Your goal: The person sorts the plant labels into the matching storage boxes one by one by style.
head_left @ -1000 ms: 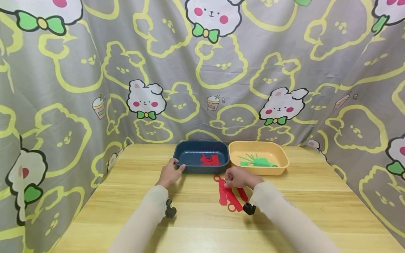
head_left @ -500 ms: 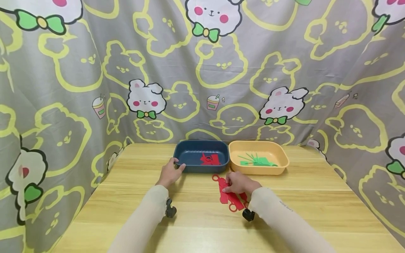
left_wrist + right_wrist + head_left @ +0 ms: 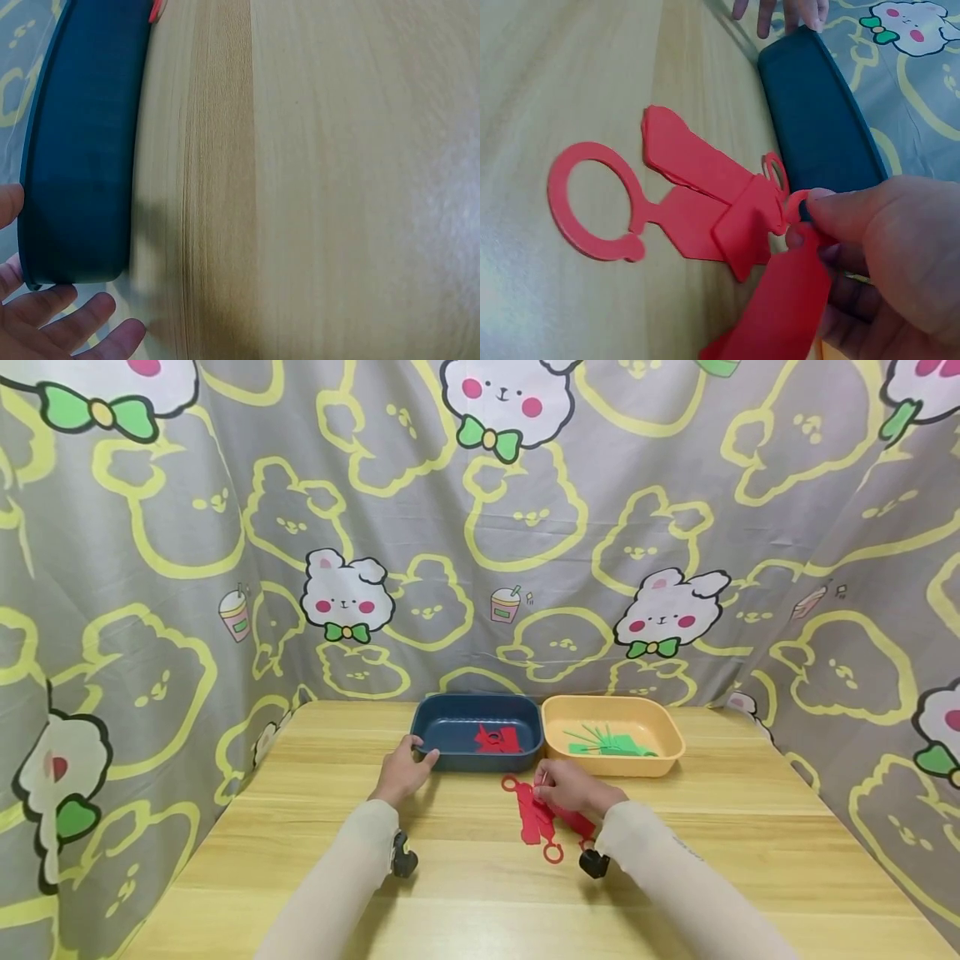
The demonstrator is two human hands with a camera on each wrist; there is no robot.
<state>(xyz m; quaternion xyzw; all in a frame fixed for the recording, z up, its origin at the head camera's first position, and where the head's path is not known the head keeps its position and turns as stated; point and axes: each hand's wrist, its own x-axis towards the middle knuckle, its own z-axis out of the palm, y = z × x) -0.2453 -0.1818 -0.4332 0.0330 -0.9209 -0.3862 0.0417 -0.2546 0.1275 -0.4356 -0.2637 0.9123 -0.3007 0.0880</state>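
My right hand (image 3: 573, 787) pinches a flat red tag (image 3: 780, 307) between thumb and fingers, lifted above a small pile of tags. Several more red tags (image 3: 697, 225) with open ring ends lie overlapped on the table below it. My left hand (image 3: 403, 770) rests at the left front corner of the dark blue tray (image 3: 442, 766), thumb at the front rim and fingers loosely spread beside the left end. In the left wrist view the tray's wall (image 3: 82, 150) stands against the thumb and fingertips. Red pieces (image 3: 501, 739) lie inside the blue tray.
A yellow tray (image 3: 660, 766) stands right beside the blue one, with green pieces (image 3: 618, 745) and thin green strips inside. Both trays sit at the back of the wooden table (image 3: 480, 893), in front of a patterned curtain (image 3: 480, 585). A black camera sits on each wrist.
My right hand has come away from the pile a little, with a red tag between its fingers. The tags beneath have shifted slightly. My left hand stays at the tray corner.
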